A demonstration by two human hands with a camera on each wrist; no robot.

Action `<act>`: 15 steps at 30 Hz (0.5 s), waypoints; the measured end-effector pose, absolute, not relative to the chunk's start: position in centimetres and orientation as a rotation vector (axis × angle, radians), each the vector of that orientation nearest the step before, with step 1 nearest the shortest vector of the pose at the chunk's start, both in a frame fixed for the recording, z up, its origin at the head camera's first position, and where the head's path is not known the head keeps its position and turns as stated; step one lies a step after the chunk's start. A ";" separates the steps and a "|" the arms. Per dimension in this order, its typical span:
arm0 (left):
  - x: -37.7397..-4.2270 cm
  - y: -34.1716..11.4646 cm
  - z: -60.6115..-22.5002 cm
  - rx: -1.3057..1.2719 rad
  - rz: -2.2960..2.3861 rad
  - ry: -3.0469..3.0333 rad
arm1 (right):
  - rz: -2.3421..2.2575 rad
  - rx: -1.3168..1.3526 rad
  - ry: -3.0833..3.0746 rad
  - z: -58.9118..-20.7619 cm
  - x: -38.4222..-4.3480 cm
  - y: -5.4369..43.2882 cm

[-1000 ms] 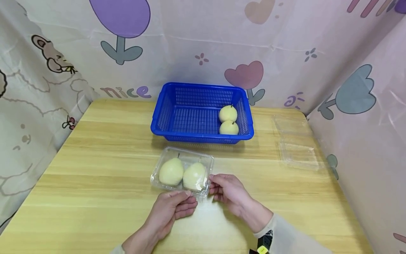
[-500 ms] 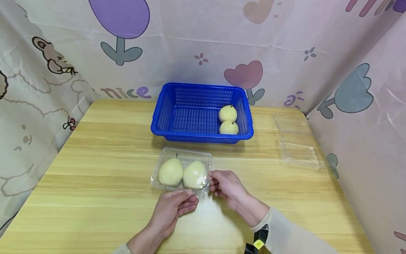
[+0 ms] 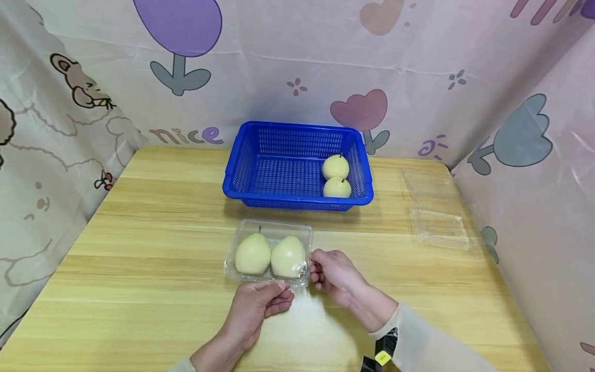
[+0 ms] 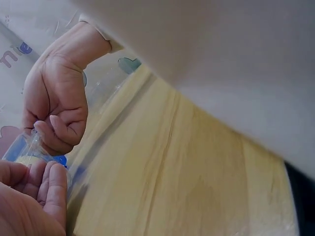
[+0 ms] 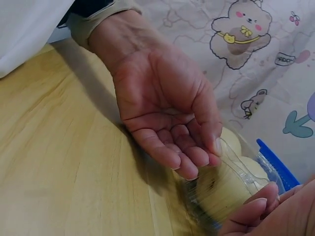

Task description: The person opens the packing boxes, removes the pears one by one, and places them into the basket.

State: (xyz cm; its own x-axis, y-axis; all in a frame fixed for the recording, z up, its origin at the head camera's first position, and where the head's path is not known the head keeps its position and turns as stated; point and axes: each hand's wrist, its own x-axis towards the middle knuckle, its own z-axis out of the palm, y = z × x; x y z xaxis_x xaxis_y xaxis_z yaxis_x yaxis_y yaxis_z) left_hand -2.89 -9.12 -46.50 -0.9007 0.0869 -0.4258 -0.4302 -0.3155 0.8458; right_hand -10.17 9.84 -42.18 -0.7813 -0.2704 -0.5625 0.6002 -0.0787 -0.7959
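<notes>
A clear plastic clamshell box (image 3: 279,226) stands on the table with its lid over two pale yellow pears (image 3: 252,254). My left hand (image 3: 253,310) pinches its front rim between thumb and fingers. At the box's right edge, the thumb and curled fingers of my right hand (image 3: 337,276) pinch the rim. The right wrist view shows the left thumb and forefinger on the clear rim, with a pear (image 5: 224,191) behind the plastic. In the left wrist view the two hands come close together at the box corner, which they partly hide.
Behind the box is a blue plastic basket (image 3: 297,199) with two more pears (image 3: 335,167) at its right end. Another clear clamshell box (image 3: 437,222) lies spread open at the table's right edge. Patterned curtains (image 3: 279,62) border the wooden table (image 3: 139,248).
The box and both hands have shifted only slightly. The box's lid looks a little flatter over the pears, and both hands keep their hold on its rim.
</notes>
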 end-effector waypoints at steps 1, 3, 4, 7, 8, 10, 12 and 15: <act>-2.9 -9.1 -46.5 -0.428 2.261 1.616 | -1.932 0.352 1.606 -41.7 -10.2 9.9; -3.0 -9.1 -46.5 -0.400 2.233 1.645 | -1.963 0.311 1.609 -40.6 -10.1 9.9; -3.0 -9.2 -46.5 -0.383 2.216 1.655 | -1.973 0.284 1.613 -40.1 -10.1 9.9; -3.0 -9.4 -46.6 -0.358 2.173 1.662 | -1.973 0.239 1.615 -38.8 -10.4 9.8; -3.0 -9.5 -46.6 -0.357 2.166 1.657 | -1.966 0.244 1.609 -38.6 -10.6 9.8; -2.8 -9.6 -46.7 -0.356 2.154 1.644 | -1.975 0.292 1.565 -38.6 -11.0 10.1; -2.6 -9.5 -46.7 -0.351 2.153 1.632 | -2.020 0.344 1.520 -38.7 -11.6 10.4; -2.4 -9.4 -46.6 -0.327 2.143 1.617 | -2.099 0.403 1.485 -39.1 -12.3 10.9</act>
